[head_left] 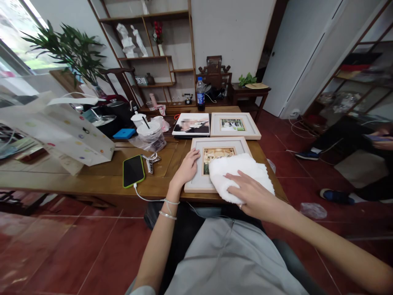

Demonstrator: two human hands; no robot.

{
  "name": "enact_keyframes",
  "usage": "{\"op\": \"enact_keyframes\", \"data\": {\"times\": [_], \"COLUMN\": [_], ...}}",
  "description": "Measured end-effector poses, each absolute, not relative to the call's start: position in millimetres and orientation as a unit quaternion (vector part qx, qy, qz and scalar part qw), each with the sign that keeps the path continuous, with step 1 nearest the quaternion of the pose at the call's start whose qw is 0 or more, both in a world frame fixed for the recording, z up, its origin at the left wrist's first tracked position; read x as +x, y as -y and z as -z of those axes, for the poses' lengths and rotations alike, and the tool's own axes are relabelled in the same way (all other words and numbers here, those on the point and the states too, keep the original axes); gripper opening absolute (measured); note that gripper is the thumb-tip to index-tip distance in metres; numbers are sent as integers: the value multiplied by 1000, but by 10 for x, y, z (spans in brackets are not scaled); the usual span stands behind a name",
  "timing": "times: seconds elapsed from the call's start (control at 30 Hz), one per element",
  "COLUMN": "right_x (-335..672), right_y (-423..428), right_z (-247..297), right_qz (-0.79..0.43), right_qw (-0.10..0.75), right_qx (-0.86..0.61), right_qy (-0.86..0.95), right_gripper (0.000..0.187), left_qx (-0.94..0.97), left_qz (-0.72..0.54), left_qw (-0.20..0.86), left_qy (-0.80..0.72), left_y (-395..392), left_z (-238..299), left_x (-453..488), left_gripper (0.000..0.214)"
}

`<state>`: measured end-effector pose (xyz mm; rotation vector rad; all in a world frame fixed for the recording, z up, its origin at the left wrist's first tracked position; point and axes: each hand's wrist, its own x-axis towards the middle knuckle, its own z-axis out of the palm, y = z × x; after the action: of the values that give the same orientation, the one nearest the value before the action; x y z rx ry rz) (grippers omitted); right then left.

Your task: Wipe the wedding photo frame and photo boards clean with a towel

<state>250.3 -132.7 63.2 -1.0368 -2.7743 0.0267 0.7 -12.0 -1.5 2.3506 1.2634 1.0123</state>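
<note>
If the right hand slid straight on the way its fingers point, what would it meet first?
Most likely the left hand, at the left edge of the picture frame. The right hand rests on the white cloth; exact heights are unclear.

White cloth (242, 164) hides lower right corner of near picture frame (196, 183). Paper bag (89, 139) blurred; left end of worktop (101, 174) cut off. Seated person (346, 137) beyond worktop's right edge: cropped, blurred.
</note>
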Motion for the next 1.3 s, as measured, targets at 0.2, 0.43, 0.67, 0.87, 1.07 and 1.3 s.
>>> {"op": "enact_keyframes", "data": {"times": [0.2,0.43,0.67,0.87,1.07,1.3], "right_x": [2725,3068,2818,2527,2427,2206], "right_y": [1084,241,-189,-44,785,1403], "right_z": [-608,-579,-579,-626,-871,-840], "right_qz": [-1,127,172,139,66,20], "right_qw": [108,101,112,60,-29,18], "right_qx": [-388,-477,-461,-429,-422,-382], "right_qy": [915,864,863,890,904,924], "right_gripper": [58,56,55,38,40,45], "left_qx": [828,830,833,837,830,830], "left_qz": [-340,-337,-331,-328,-341,-331], "left_qw": [150,155,154,151,155,144], "left_qy": [-421,-415,-415,-411,-414,-425], "left_y": [112,87,83,85,93,94], "left_z": [47,73,79,77,83,77], "left_x": [-30,-46,-63,-75,-50,-37], "left_gripper": [45,44,44,43,43,44]}}
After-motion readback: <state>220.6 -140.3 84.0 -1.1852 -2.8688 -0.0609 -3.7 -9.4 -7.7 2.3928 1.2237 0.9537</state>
